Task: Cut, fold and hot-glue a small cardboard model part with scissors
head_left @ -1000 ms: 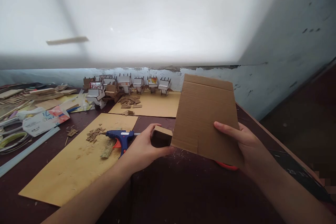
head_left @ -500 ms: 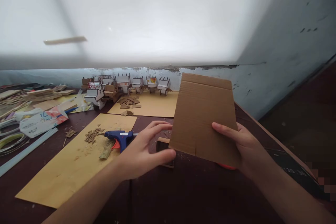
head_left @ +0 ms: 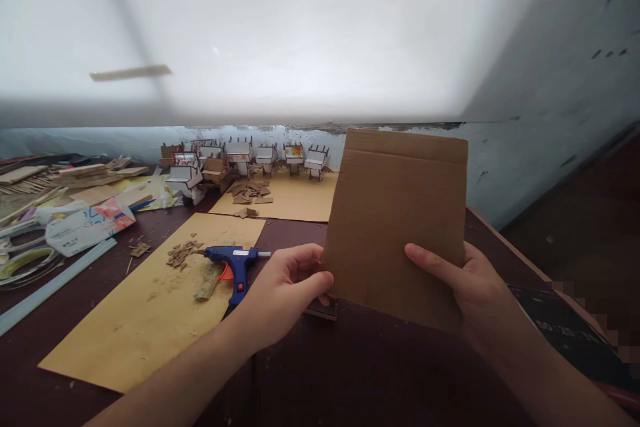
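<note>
A brown corrugated cardboard sheet stands tilted above the dark table, held by both hands. My right hand grips its lower right corner, thumb across the front. My left hand is closed on its lower left edge, thumb against the sheet. A small dark cardboard piece lies on the table just under the left hand, mostly hidden. A blue glue gun rests on a yellow-brown paper sheet to the left of the left hand.
Several small cardboard models stand along the far wall on another paper sheet. Cardboard scraps, scissors, printed packaging and stacked strips crowd the left side. The table edge runs along the right.
The left hand let go of the small dark box, which now lies on the table, and closed on the sheet's left edge. The sheet rose and turned more upright.
</note>
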Action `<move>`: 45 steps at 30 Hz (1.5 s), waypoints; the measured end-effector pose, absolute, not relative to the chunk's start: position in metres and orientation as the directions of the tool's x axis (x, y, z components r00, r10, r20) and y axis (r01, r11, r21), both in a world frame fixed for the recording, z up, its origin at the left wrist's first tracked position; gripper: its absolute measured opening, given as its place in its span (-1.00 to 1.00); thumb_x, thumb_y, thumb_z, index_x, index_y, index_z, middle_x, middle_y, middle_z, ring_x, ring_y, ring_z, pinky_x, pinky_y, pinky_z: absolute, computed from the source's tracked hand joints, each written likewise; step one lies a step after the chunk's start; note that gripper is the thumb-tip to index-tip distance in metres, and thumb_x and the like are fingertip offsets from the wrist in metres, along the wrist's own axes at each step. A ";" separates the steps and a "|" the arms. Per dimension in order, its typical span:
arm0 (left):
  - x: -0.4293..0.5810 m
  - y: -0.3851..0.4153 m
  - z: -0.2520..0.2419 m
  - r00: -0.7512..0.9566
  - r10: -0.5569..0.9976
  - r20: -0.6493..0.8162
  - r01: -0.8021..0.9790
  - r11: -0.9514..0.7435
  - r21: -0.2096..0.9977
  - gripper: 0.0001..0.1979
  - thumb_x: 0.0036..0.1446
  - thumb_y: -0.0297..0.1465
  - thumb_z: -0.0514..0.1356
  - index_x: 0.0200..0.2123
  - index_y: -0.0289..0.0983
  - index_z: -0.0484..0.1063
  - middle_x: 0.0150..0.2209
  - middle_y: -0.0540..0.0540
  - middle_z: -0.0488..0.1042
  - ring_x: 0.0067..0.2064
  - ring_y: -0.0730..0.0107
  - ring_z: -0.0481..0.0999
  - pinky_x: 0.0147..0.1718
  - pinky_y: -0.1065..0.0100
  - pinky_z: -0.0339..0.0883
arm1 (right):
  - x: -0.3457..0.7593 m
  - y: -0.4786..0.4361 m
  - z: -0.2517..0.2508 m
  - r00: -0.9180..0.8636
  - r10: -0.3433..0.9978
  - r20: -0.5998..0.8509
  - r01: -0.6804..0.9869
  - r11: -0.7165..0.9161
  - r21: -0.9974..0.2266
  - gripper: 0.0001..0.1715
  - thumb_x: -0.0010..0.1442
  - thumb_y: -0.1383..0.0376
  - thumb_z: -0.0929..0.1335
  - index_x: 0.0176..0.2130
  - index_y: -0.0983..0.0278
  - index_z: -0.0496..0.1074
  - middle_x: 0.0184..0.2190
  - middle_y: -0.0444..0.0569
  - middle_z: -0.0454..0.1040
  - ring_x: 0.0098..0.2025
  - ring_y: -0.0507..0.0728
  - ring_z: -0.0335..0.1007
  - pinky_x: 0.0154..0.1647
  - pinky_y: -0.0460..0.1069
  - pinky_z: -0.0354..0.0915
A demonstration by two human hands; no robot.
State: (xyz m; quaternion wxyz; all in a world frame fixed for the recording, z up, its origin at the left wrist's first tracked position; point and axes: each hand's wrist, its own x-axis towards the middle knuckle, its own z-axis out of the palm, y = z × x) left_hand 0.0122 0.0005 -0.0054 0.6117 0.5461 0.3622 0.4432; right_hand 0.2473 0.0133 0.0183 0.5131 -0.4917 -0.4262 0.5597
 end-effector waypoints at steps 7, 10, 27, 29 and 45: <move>0.013 -0.001 -0.006 0.313 0.949 0.045 -0.112 -0.010 0.994 -0.88 0.21 -0.41 0.24 -0.23 -0.30 0.57 -0.32 -0.04 0.52 -0.33 0.48 0.40 -0.37 0.46 0.34 | 0.247 0.013 0.014 0.007 0.998 -0.059 -0.145 -0.057 -0.988 -0.54 0.03 0.07 0.62 -0.08 0.14 0.64 -0.09 0.03 0.69 -0.07 0.39 0.64 0.05 0.27 0.56; 0.013 -0.002 -0.006 0.299 0.954 0.001 -0.113 0.035 0.993 -0.89 0.19 -0.38 0.26 -0.26 -0.31 0.53 -0.35 -0.03 0.49 -0.36 0.50 0.42 -0.41 0.47 0.31 | 0.249 0.014 0.011 -0.025 0.999 -0.027 -0.141 -0.030 -0.990 -0.54 0.06 0.08 0.61 -0.05 0.12 0.64 -0.07 0.02 0.69 -0.07 0.37 0.64 0.05 0.25 0.56; 0.008 0.001 -0.008 0.320 0.944 -0.080 -0.246 0.164 0.955 -0.72 0.13 -0.33 0.43 -0.10 -0.29 0.61 -0.37 -0.06 0.57 -0.40 0.58 0.46 -0.39 0.54 0.35 | 0.252 0.011 0.014 0.070 0.995 0.077 0.011 0.077 -0.997 -0.66 0.10 0.03 0.58 -0.15 0.08 0.63 -0.02 0.00 0.67 0.00 0.43 0.60 -0.08 0.23 0.58; 0.008 -0.001 -0.005 0.356 0.933 -0.046 -0.212 0.129 0.969 -0.66 0.12 -0.35 0.44 -0.03 -0.25 0.62 -0.31 -0.06 0.60 -0.36 0.54 0.50 -0.32 0.51 0.41 | 0.254 0.013 0.016 0.071 0.996 0.047 -0.045 0.050 -0.998 -0.62 0.10 0.05 0.58 -0.10 0.07 0.60 0.01 -0.01 0.66 0.00 0.44 0.59 -0.06 0.25 0.57; 0.006 -0.002 -0.005 0.227 0.974 -0.027 0.121 0.000 0.993 -0.62 0.18 -0.08 0.35 -0.41 -0.30 0.53 -0.50 -0.06 0.57 -0.47 0.43 0.54 -0.43 0.43 0.47 | 0.256 0.016 0.016 -0.138 0.983 -0.121 -0.140 -0.140 -0.980 -0.49 0.16 0.05 0.55 0.07 0.14 0.57 -0.01 0.07 0.66 -0.09 0.38 0.64 -0.16 0.17 0.58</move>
